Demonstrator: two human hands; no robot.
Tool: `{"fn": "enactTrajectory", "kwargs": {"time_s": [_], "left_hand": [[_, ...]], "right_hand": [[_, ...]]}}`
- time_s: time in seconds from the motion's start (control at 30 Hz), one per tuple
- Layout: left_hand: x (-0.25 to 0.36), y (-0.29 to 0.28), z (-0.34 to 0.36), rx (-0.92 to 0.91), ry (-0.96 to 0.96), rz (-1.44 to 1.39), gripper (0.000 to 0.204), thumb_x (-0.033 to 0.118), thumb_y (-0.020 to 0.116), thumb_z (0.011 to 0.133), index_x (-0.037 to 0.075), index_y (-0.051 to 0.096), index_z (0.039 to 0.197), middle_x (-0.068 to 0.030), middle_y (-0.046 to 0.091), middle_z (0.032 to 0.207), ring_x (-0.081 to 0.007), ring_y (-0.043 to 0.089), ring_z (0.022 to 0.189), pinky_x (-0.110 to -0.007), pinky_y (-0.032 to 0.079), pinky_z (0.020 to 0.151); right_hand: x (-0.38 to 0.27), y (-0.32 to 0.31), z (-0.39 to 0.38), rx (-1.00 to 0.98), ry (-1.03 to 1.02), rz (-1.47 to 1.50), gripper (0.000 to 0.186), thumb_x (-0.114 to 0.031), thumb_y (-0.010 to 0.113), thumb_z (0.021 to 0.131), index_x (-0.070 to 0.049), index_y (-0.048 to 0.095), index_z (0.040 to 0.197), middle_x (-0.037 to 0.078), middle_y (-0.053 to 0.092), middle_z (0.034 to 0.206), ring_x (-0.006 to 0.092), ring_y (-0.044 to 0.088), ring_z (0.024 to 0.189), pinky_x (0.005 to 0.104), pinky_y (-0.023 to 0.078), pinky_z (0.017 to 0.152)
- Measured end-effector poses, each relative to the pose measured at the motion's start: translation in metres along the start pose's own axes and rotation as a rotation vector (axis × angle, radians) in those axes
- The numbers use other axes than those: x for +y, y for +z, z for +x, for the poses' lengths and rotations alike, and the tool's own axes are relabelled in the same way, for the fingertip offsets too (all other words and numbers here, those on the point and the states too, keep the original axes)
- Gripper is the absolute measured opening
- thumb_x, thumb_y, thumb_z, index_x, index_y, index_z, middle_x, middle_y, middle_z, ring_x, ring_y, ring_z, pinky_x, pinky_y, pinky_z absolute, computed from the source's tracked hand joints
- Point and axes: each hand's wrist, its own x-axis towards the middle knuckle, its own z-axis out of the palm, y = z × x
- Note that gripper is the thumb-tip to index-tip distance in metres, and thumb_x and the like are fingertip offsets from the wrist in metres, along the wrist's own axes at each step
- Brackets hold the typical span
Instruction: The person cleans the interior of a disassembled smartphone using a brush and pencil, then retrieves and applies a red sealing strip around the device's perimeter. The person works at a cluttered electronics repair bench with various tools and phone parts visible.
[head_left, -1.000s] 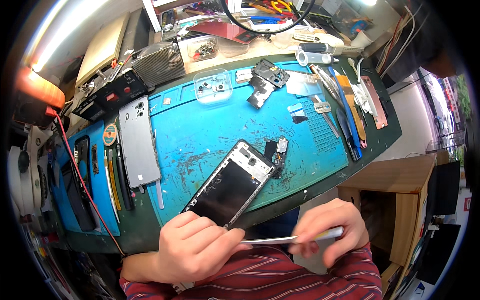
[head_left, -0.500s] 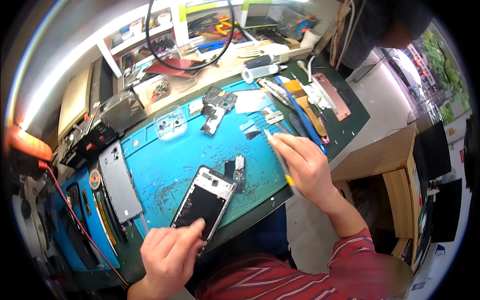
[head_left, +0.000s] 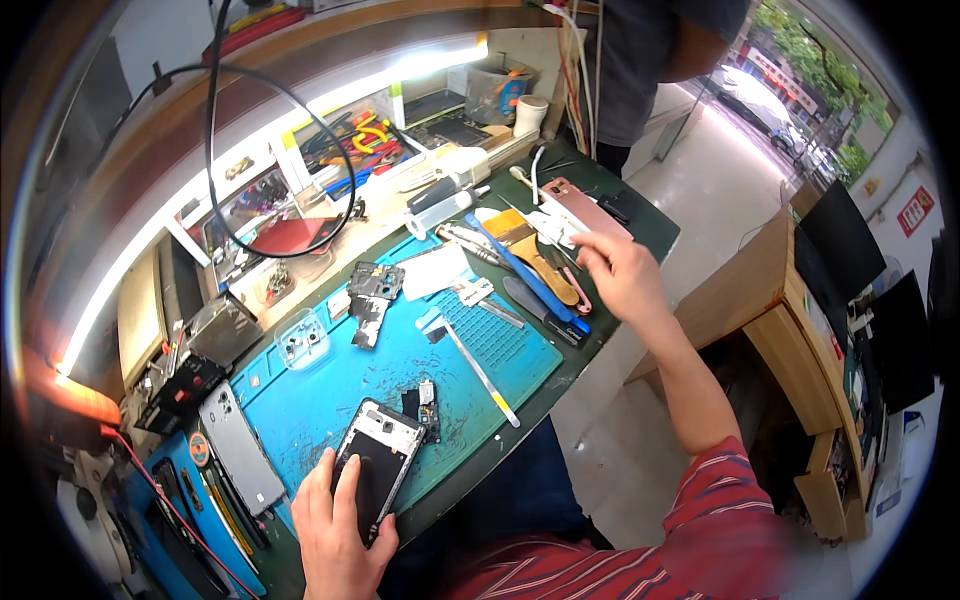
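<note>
My left hand [head_left: 340,535] grips the lower part of an opened phone [head_left: 383,460], its thumb by the right edge and fingertips over the black inner face. Beside the phone's top right corner is a small camera-and-board part [head_left: 428,405]. My right hand [head_left: 632,280] is over the tools at the right, fingers bent and apart, nothing visible in them. Nearest to it are a wooden-handled brush [head_left: 545,265] and a pink phone back cover [head_left: 585,208]. A slim silver tool with a yellow band [head_left: 480,368] lies on the blue mat [head_left: 330,395].
A clear plastic box [head_left: 302,340] and a dark phone board part [head_left: 372,300] sit on the mat. A grey phone back [head_left: 240,445] lies at left. A blue tool [head_left: 530,280] lies by the brush. A black cable loop [head_left: 212,150] hangs above. A person [head_left: 635,80] stands beyond the bench.
My right hand has let go of the slim silver tool and moved up and right. My left hand has closed around the phone's lower part. The view has shifted.
</note>
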Motion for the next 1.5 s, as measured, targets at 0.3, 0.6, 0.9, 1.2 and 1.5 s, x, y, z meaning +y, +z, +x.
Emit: {"fn": "enactTrajectory", "kwargs": {"time_s": [0.3, 0.6, 0.9, 1.2, 1.5], "left_hand": [[-0.014, -0.004, -0.001, 0.146, 0.014, -0.001, 0.070, 0.025, 0.080, 0.093, -0.002, 0.051, 0.151, -0.0232, 0.054, 0.156, -0.0448, 0.048, 0.146, -0.054, 0.033, 0.125], [-0.033, 0.013, 0.003, 0.619, 0.414, -0.137, 0.022, -0.001, 0.068, 0.095, -0.002, 0.069, 0.116, -0.0128, 0.078, 0.101, -0.0307, 0.074, 0.087, -0.042, 0.060, 0.080], [-0.030, 0.013, 0.002, 0.763, 0.708, -0.075, 0.017, -0.001, 0.064, 0.090, 0.004, 0.073, 0.104, -0.0028, 0.073, 0.083, -0.0192, 0.072, 0.070, -0.033, 0.057, 0.068], [-0.030, 0.002, -0.010, 0.686, 0.866, -0.157, 0.014, 0.010, 0.072, 0.097, 0.004, 0.076, 0.110, -0.0045, 0.077, 0.092, -0.0173, 0.073, 0.078, -0.030, 0.060, 0.073], [-0.036, 0.006, -0.019, 0.698, 0.798, -0.256, 0.019, 0.013, 0.073, 0.094, 0.006, 0.077, 0.110, -0.0036, 0.077, 0.092, -0.0167, 0.073, 0.079, -0.028, 0.059, 0.075]], "right_hand": [[0.015, 0.003, -0.011, -0.171, 0.012, -0.029, 0.028, -0.020, 0.075, 0.096, -0.008, 0.076, 0.121, 0.009, 0.070, 0.094, 0.0229, 0.071, 0.079, 0.0374, 0.055, 0.071], [0.021, 0.051, -0.034, 0.399, 0.004, 0.171, 0.019, -0.007, 0.069, 0.099, -0.004, 0.076, 0.117, 0.015, 0.074, 0.098, 0.0306, 0.073, 0.083, 0.0407, 0.057, 0.074], [-0.038, 0.023, -0.042, 0.645, -0.526, 0.154, 0.019, 0.001, 0.062, 0.100, 0.003, 0.074, 0.115, 0.018, 0.071, 0.093, 0.0347, 0.066, 0.075, 0.0409, 0.053, 0.068], [-0.260, 0.173, 0.068, -0.384, -0.815, 0.573, 0.040, -0.014, 0.053, 0.110, 0.004, 0.058, 0.145, 0.024, 0.063, 0.141, 0.0370, 0.060, 0.133, 0.0438, 0.044, 0.116], [-0.329, 0.363, 0.202, -0.309, -0.362, 0.102, 0.044, -0.037, 0.060, 0.103, -0.004, 0.071, 0.129, 0.027, 0.071, 0.130, 0.0437, 0.064, 0.130, 0.0529, 0.054, 0.105]]}}
